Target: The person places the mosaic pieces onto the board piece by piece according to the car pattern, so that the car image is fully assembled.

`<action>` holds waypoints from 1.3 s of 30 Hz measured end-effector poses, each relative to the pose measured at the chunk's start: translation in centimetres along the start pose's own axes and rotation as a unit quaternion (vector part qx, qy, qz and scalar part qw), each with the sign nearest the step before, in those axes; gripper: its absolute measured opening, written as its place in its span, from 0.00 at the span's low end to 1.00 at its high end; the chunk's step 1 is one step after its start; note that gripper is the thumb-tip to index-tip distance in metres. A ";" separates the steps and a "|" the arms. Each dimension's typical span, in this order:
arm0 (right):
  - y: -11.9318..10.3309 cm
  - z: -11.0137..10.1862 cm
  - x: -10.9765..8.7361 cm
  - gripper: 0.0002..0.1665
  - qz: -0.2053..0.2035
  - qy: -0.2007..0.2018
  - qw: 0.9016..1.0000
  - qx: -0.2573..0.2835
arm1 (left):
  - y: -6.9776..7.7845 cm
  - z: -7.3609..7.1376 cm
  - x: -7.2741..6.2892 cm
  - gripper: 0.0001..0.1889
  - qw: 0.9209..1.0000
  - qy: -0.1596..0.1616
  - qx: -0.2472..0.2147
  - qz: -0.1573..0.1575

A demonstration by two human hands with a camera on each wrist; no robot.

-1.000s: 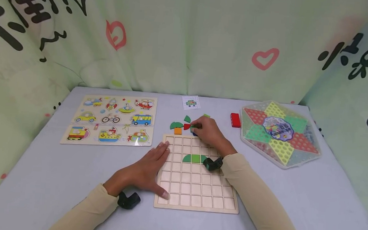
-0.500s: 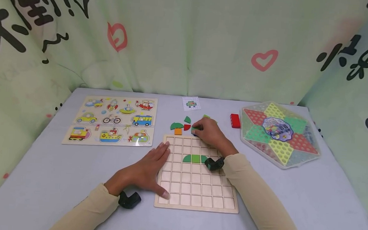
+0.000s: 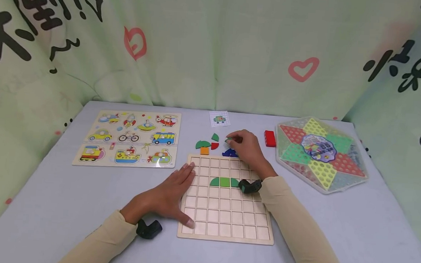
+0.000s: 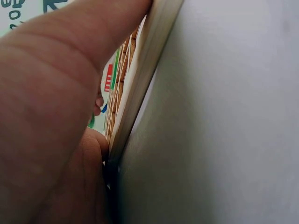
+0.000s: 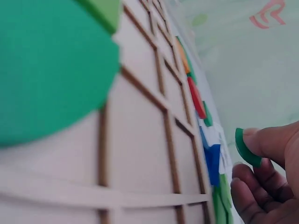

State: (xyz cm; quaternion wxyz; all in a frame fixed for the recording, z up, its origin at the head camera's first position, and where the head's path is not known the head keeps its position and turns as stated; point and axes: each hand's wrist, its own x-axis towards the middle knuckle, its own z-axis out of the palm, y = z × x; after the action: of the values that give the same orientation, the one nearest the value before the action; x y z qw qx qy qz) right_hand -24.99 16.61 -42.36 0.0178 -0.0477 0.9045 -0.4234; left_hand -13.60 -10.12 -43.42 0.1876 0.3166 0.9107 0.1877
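Observation:
In the head view, a wooden grid board (image 3: 224,216) lies on the table with a green row of two quarter-round pieces around a square piece (image 3: 224,182). My left hand (image 3: 169,191) rests spread along the board's left edge, fingers straight. Beyond the far edge, my right hand (image 3: 247,149) pinches a green quarter-round piece (image 5: 247,147) between thumb and fingers, raised off the table. Blue pieces (image 3: 229,152) lie just below that hand. To its left are a red piece (image 3: 214,146), an orange square (image 3: 204,150) and green pieces (image 3: 203,144).
A picture card (image 3: 219,119) lies at the back. A vehicle puzzle board (image 3: 127,139) is on the left. On the right stand a red block (image 3: 269,138) and a hexagonal clear box (image 3: 321,153) with coloured triangles. A curtain (image 3: 215,48) hangs behind the table.
My right hand has risen and shifted slightly right with the green quarter-round piece, bringing the blue pieces into view. The left hand stays on the board.

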 end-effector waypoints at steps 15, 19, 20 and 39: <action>0.0 -1.8 0.0 0.14 0.024 0.025 0.999 0.019 | 0.1 -0.3 0.0 0.71 1.000 -0.010 -0.007 0.002; 0.4 -1.7 -0.1 0.17 0.027 0.017 0.999 0.021 | 0.1 -0.3 0.0 0.71 1.000 -0.011 -0.009 0.002; 0.5 -1.7 -0.2 0.18 0.027 0.018 0.999 0.023 | 0.1 -0.3 0.0 0.71 1.000 -0.011 -0.008 0.002; 0.1 -1.0 -1.7 0.17 -0.011 -0.017 0.997 0.072 | 0.0 -0.1 0.0 0.72 1.000 -0.011 -0.009 -0.002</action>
State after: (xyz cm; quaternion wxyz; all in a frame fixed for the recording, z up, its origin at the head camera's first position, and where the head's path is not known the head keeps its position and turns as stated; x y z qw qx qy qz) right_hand -23.38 17.57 -41.78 0.0318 -0.0632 0.8709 -0.4864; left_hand -13.63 -10.16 -43.27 0.2007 0.3153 0.9075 0.1917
